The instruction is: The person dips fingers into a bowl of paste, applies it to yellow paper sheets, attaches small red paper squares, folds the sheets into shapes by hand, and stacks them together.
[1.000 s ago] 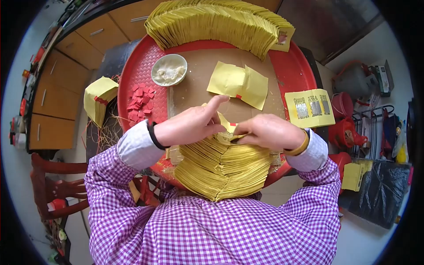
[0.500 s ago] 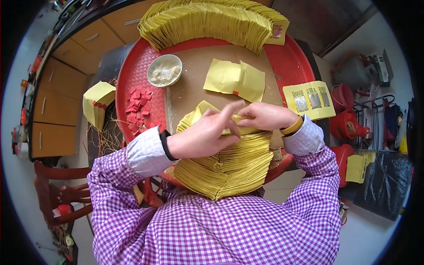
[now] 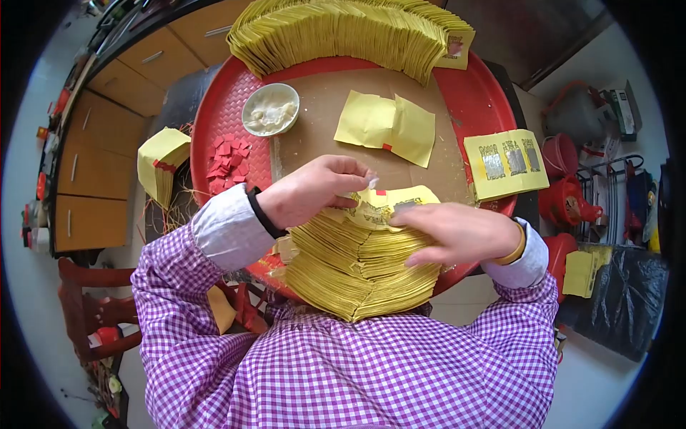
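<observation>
My left hand (image 3: 314,191) is over the back left of a folded yellow paper stack (image 3: 361,268), its thumb and fingers curled around a small whitish bit by the fingertips. A printed yellow sheet (image 3: 371,211) lies on top of the stack, with a red square (image 3: 381,192) at its back edge. My right hand (image 3: 454,230) rests palm down over the sheet's right part, fingers stretched and thumb apart. Behind both hands, a folded yellow paper (image 3: 389,127) with a red piece lies on the brown cardboard (image 3: 314,154).
A white bowl of paste (image 3: 271,109) and red paper squares (image 3: 229,161) occupy the left of the red tray (image 3: 214,93). A long row of folded yellow papers (image 3: 343,36) lines the back. Printed papers (image 3: 506,164) are at the right, a yellow bundle (image 3: 163,164) at the left.
The sheet under my hands now lies opened, showing its print and red square. My hands have moved apart, my left one back and left, my right one toward me and flattened.
</observation>
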Motion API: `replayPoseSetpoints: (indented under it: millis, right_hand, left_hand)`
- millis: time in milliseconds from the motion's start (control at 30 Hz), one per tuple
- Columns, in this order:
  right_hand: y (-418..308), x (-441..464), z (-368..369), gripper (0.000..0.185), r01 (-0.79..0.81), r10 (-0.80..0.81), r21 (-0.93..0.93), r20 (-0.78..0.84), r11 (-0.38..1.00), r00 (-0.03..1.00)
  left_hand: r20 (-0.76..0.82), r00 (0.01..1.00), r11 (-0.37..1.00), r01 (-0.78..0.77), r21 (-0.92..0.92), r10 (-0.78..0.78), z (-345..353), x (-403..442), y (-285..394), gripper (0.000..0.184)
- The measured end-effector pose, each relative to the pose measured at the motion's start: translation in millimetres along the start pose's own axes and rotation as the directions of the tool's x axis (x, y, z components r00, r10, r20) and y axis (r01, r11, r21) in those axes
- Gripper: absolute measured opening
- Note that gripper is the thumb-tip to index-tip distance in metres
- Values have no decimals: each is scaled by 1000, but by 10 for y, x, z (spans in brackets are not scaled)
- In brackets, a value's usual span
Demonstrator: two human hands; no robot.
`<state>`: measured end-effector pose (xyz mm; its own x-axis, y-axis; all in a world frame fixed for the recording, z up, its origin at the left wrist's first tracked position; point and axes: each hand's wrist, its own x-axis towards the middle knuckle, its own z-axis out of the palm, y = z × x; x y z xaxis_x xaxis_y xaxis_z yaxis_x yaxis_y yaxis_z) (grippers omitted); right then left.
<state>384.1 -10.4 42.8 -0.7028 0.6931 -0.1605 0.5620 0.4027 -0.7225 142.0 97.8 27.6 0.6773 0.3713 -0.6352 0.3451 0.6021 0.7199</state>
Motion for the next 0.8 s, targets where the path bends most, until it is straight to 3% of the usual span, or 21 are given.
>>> replayPoseSetpoints:
  millis: [33, 67, 100, 167, 200, 333, 400, 433, 500, 533, 667, 800]
  right_hand:
    - [4, 10, -35, 32, 0, 0, 2, 2, 1000, 1000]
    - [14, 21, -74, 31, -67, 66, 49, 9, 997, 998]
    - [25, 31, -110, 30, -134, 133, 95, 17, 986, 991]
    - [38, 43, -149, 29, -265, 262, 187, 43, 946, 964]
    - [36, 48, -148, 29, -265, 261, 190, 43, 945, 964]
    - [6, 107, -144, 16, -312, 316, 172, 6, 934, 949]
    - [31, 126, -129, 18, -304, 317, 147, -73, 941, 946]
    - [60, 139, -113, 20, -297, 314, 124, -151, 947, 937]
    - [104, 173, -101, 25, -286, 296, 78, -306, 955, 905]
    - [106, 186, -104, 25, -284, 292, 72, -312, 956, 904]
    - [101, 238, -74, 27, -180, 39, -249, -483, 952, 875]
    - [167, 449, 24, 30, -216, 65, -262, -486, 941, 872]
  left_hand:
    - [0, 1000, 1000, 2, -2, -2, 0, 14, -37, 31]
    - [40, 993, 976, -119, 184, 113, -3, 51, -108, 28]
    - [103, 971, 903, -239, 358, 216, 1, 89, -186, 26]
    - [276, 889, 627, -455, 632, 367, 18, 130, -317, 22]
    - [275, 890, 629, -453, 632, 364, 71, 96, -333, 22]
    - [461, 703, -76, -505, 860, 542, 333, -75, -346, 19]
    - [216, 859, 424, -430, 797, 465, 226, 38, -215, 18]
    - [217, 855, 418, -433, 799, 472, 184, 88, -123, 18]
    - [23, 958, 661, -215, 719, 287, 114, 157, 50, 19]
    - [23, 956, 656, -219, 722, 294, 87, 182, 85, 19]
    - [62, 951, 593, -240, 768, 304, -42, 342, 42, 15]
    - [117, 894, 589, -379, 714, 433, -60, 433, -31, 15]
